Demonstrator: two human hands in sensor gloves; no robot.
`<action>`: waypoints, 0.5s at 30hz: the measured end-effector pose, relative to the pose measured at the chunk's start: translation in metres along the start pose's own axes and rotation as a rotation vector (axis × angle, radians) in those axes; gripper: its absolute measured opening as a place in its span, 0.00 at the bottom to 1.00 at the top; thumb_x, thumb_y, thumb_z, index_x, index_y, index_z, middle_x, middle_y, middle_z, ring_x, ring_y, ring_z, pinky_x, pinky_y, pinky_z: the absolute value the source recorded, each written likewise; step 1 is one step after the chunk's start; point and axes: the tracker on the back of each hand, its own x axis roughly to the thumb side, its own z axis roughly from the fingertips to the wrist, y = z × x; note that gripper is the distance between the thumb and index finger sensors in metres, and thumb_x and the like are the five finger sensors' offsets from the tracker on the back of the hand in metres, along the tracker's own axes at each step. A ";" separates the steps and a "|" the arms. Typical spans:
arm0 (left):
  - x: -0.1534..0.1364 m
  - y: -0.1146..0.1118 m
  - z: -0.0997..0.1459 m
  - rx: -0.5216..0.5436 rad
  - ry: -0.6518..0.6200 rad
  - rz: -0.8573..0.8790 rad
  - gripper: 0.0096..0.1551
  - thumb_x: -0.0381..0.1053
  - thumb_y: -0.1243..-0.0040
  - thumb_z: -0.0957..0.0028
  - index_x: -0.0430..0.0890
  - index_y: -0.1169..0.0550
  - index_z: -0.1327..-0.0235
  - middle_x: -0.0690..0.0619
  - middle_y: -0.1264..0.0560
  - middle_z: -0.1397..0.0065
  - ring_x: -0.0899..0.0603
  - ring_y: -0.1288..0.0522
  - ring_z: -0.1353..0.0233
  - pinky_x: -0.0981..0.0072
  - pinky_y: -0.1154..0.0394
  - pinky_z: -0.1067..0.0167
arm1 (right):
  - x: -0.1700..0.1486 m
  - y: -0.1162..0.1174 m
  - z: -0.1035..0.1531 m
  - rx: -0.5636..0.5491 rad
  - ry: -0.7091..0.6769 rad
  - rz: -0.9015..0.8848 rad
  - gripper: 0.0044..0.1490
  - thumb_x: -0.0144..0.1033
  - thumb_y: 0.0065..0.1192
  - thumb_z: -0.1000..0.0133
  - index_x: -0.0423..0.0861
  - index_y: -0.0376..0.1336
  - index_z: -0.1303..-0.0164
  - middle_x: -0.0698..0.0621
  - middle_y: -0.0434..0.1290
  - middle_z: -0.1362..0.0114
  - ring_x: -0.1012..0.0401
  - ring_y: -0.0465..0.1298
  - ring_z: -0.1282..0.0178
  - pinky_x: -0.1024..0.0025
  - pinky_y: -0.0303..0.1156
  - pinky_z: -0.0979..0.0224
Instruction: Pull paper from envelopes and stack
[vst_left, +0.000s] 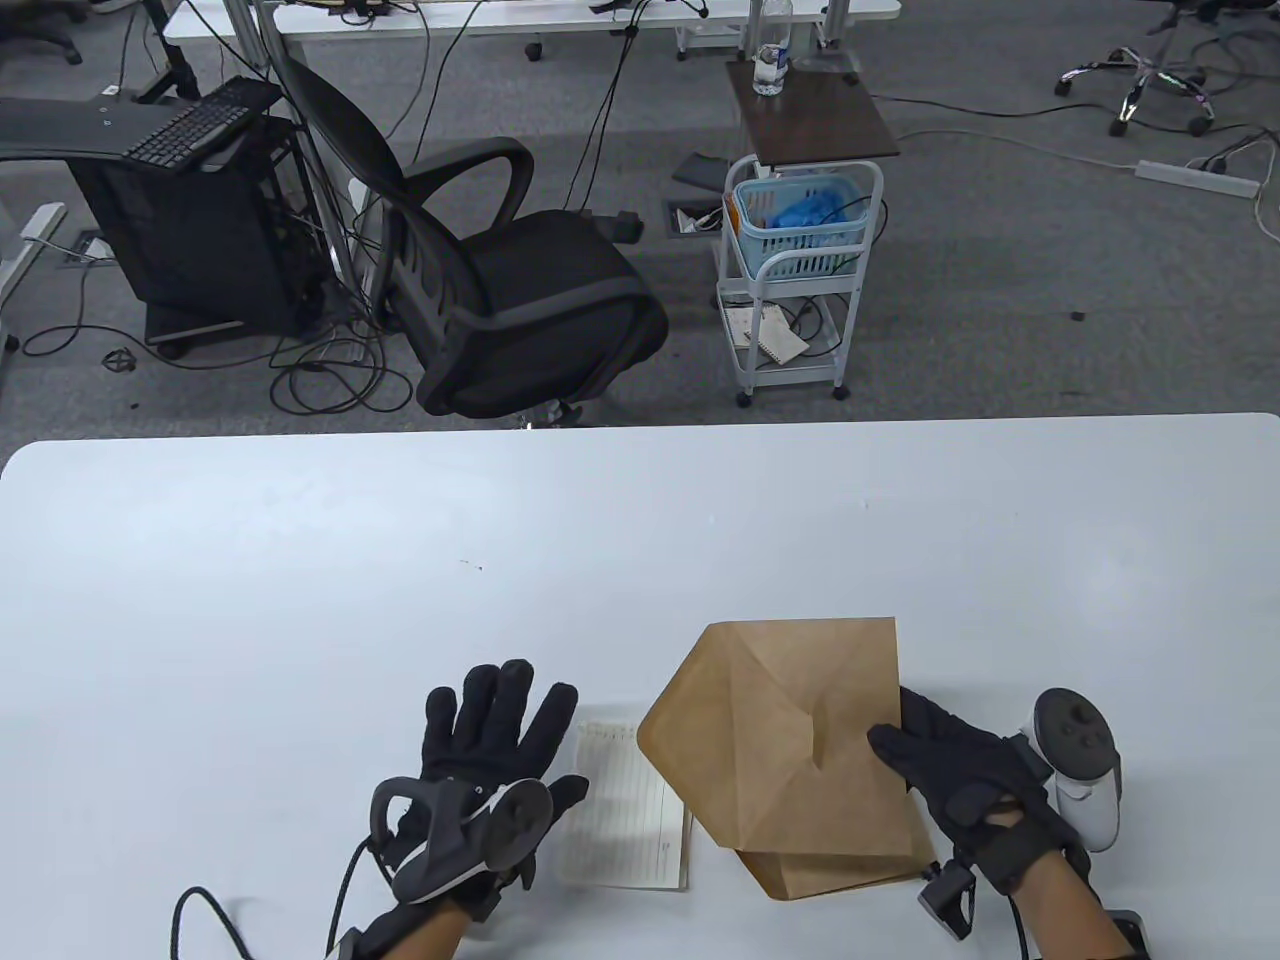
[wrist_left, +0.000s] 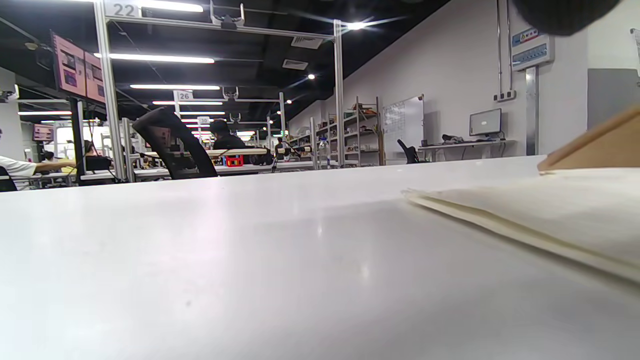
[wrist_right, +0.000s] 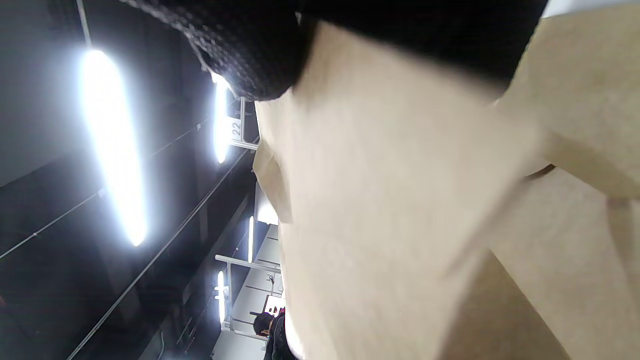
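A brown envelope (vst_left: 790, 740) with its pointed flap open to the left is lifted at a tilt over another brown envelope (vst_left: 840, 872) lying on the white table (vst_left: 400, 560). My right hand (vst_left: 950, 765) grips the lifted envelope at its right edge, thumb on top; the envelope fills the right wrist view (wrist_right: 400, 215). A printed paper sheet (vst_left: 625, 810) lies flat left of the envelopes. My left hand (vst_left: 500, 730) rests flat with fingers spread on the table, touching the sheet's left part. The sheet (wrist_left: 540, 210) and an envelope edge (wrist_left: 595, 142) show in the left wrist view.
The table's far edge (vst_left: 640, 425) faces a black office chair (vst_left: 500, 290) and a white trolley (vst_left: 800, 260) on the floor beyond. A cable (vst_left: 200, 915) runs from my left wrist at the front edge.
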 end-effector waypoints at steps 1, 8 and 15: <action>0.000 -0.001 0.001 -0.002 -0.001 -0.001 0.48 0.71 0.47 0.47 0.64 0.53 0.17 0.45 0.61 0.12 0.31 0.59 0.13 0.31 0.65 0.23 | 0.000 -0.001 0.000 -0.003 0.003 -0.002 0.36 0.37 0.66 0.42 0.39 0.59 0.24 0.46 0.82 0.46 0.59 0.87 0.62 0.50 0.74 0.36; 0.002 -0.003 0.001 -0.018 -0.004 0.017 0.48 0.71 0.47 0.47 0.64 0.52 0.17 0.45 0.60 0.12 0.31 0.59 0.13 0.31 0.65 0.23 | -0.007 0.000 -0.004 0.016 0.081 0.049 0.47 0.35 0.68 0.44 0.40 0.47 0.19 0.45 0.80 0.44 0.60 0.86 0.63 0.51 0.74 0.36; 0.006 -0.004 0.002 -0.025 -0.012 0.025 0.47 0.71 0.47 0.47 0.64 0.51 0.17 0.45 0.59 0.12 0.31 0.58 0.13 0.31 0.65 0.23 | -0.016 0.010 -0.011 -0.025 0.190 0.397 0.53 0.32 0.71 0.46 0.44 0.42 0.19 0.43 0.78 0.41 0.59 0.85 0.64 0.50 0.74 0.36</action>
